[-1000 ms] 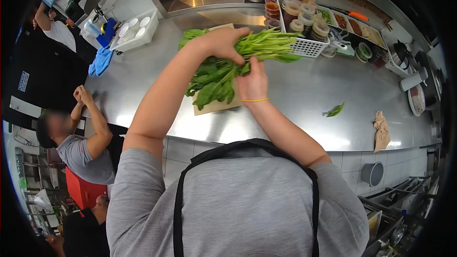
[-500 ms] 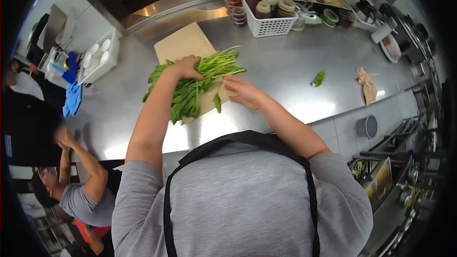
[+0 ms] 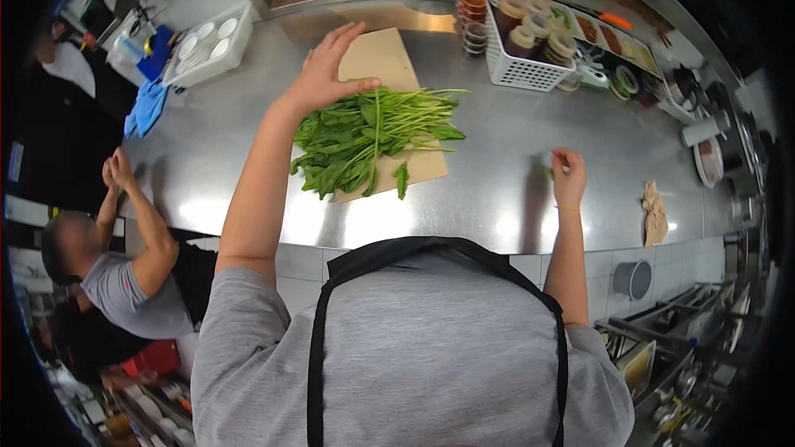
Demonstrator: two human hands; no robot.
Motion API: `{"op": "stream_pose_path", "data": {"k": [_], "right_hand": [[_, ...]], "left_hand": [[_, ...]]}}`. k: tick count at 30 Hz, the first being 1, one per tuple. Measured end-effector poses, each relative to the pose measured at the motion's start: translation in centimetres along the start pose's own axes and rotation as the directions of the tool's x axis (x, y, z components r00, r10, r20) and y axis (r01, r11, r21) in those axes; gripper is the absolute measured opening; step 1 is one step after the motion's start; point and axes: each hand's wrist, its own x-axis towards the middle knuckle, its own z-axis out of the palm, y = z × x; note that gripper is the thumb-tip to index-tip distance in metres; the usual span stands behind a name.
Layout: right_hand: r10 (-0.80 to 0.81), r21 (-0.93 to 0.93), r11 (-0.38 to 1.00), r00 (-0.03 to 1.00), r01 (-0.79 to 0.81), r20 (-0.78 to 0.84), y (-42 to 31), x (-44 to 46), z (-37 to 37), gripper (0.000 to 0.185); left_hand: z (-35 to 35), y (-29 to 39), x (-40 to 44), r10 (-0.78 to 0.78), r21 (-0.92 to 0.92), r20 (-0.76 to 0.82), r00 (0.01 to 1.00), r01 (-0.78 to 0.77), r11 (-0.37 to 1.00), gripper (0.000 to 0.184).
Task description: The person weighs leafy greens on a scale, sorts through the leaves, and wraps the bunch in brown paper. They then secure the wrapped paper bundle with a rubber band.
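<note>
A spread bunch of leafy greens (image 3: pixel 348 136), which looks like spinach, lies across a tan cutting board (image 3: pixel 377 58). Its leaves point left and the long pale stems point right. My left hand (image 3: pixel 327 70) is open over the upper left of the bunch, thumb and fingers spread. Off to the right, my right hand (image 3: pixel 570 174) is down by the steel counter, fingers curled together. A sliver of a green leaf (image 3: pixel 551 173) shows at these fingertips; the hand covers the rest. One small loose leaf (image 3: pixel 402 180) lies at the board's near edge.
Behind the board stand stacked sauce cups (image 3: pixel 473 21) and a white basket (image 3: pixel 517 70) of bottles. A crumpled tan cloth (image 3: pixel 653 213) lies at the right. To the left are a white bin (image 3: pixel 211 45), a blue cloth (image 3: pixel 146 108) and a co-worker (image 3: pixel 137 281).
My right hand has moved from beside the greens rightward to the loose leaf on the counter, its fingers closing. My left hand has lifted off the bunch and spread open.
</note>
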Motion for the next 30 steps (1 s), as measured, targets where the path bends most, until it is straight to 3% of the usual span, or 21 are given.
{"op": "stream_pose_path", "data": {"k": [2, 4, 6, 7, 9, 11, 12, 13, 14, 15, 17, 18, 20, 24, 26, 29, 30], "right_hand": [[-0.066, 0.212, 0.976, 0.994, 0.046, 0.090, -4.5, 1.5, 3.0, 0.013], [0.042, 0.450, 0.872, 0.945, -0.193, 0.325, -7.9, 3.1, 6.5, 0.017], [0.100, 0.575, 0.707, 0.863, -0.411, 0.495, -13.0, 3.8, 8.7, 0.019], [0.075, 0.604, 0.661, 0.841, -0.445, 0.536, -15.0, 4.1, 9.9, 0.021], [0.042, 0.626, 0.613, 0.812, -0.481, 0.582, -17.9, 3.7, 11.5, 0.022], [-0.047, 0.591, 0.514, 0.668, -0.621, 0.743, -19.2, 3.2, 12.2, 0.024], [-0.048, 0.590, 0.513, 0.665, -0.624, 0.745, -18.8, 2.8, 12.5, 0.024], [-0.152, 0.548, 0.758, 0.722, -0.353, 0.675, -17.9, 1.9, 13.0, 0.022], [-0.278, 0.440, 0.898, 0.736, -0.029, 0.617, -17.2, 1.1, 13.3, 0.021], [-0.277, 0.440, 0.897, 0.736, -0.032, 0.618, -16.9, 0.1, 13.0, 0.021], [-0.445, 0.340, 0.895, 0.573, 0.288, 0.688, -16.5, -2.1, 12.2, 0.020], [-0.441, 0.339, 0.898, 0.576, 0.282, 0.689, -15.9, -2.7, 12.7, 0.020], [-0.646, 0.314, 0.762, 0.627, 0.567, 0.435, -14.8, -3.9, 13.7, 0.018], [-0.542, 0.342, 0.840, 0.683, 0.422, 0.489, -15.5, -2.7, 12.7, 0.016], [-0.376, 0.347, 0.908, 0.827, 0.237, 0.418, -14.8, 0.1, 12.1, 0.020], [-0.283, 0.243, 0.950, 0.868, 0.196, 0.407, -13.0, 5.1, 12.2, 0.026], [-0.358, 0.186, 0.933, 0.856, 0.309, 0.372, -11.9, 6.6, 13.0, 0.027]], "left_hand": [[-1.8, 1.6, -1.8, -0.029, -0.002, -0.093, 0.995, 0.029, 1.000, 0.080], [-2.2, 2.7, -3.7, -0.050, -0.009, -0.188, 0.981, 0.049, 0.999, 0.079], [-2.4, 3.6, -5.7, -0.004, 0.078, -0.369, 0.930, 0.035, 0.996, 0.064], [-2.2, 4.1, -6.7, -0.014, 0.085, -0.374, 0.927, 0.049, 0.995, 0.064], [-0.9, 5.0, -8.9, -0.052, 0.130, -0.453, 0.890, 0.124, 0.984, 0.045], [1.5, 5.7, -10.9, -0.060, 0.173, -0.467, 0.882, 0.158, 0.972, 0.033], [2.9, 6.0, -12.0, -0.099, 0.155, -0.437, 0.894, 0.183, 0.971, 0.033], [4.2, 6.2, -13.0, -0.137, 0.137, -0.405, 0.904, 0.208, 0.969, 0.033], [5.4, 6.6, -13.9, -0.154, 0.152, -0.368, 0.917, 0.223, 0.963, 0.034], [6.4, 7.0, -14.6, -0.171, 0.168, -0.331, 0.928, 0.236, 0.957, 0.035], [8.2, 7.3, -15.1, -0.191, 0.174, -0.271, 0.943, 0.243, 0.954, 0.039], [8.9, 7.5, -15.1, -0.202, 0.187, -0.246, 0.948, 0.251, 0.950, 0.041], [9.9, 7.6, -14.7, -0.229, 0.229, -0.203, 0.952, 0.273, 0.934, 0.044], [11.4, 6.2, -13.6, -0.187, 0.325, -0.185, 0.965, 0.239, 0.915, 0.041], [11.4, 5.5, -13.0, -0.130, 0.380, -0.197, 0.972, 0.199, 0.903, 0.039], [10.5, 5.5, -12.0, -0.088, 0.444, -0.181, 0.980, 0.161, 0.882, 0.045], [9.8, 5.9, -11.3, -0.058, 0.398, -0.227, 0.972, 0.147, 0.905, 0.052]]}}
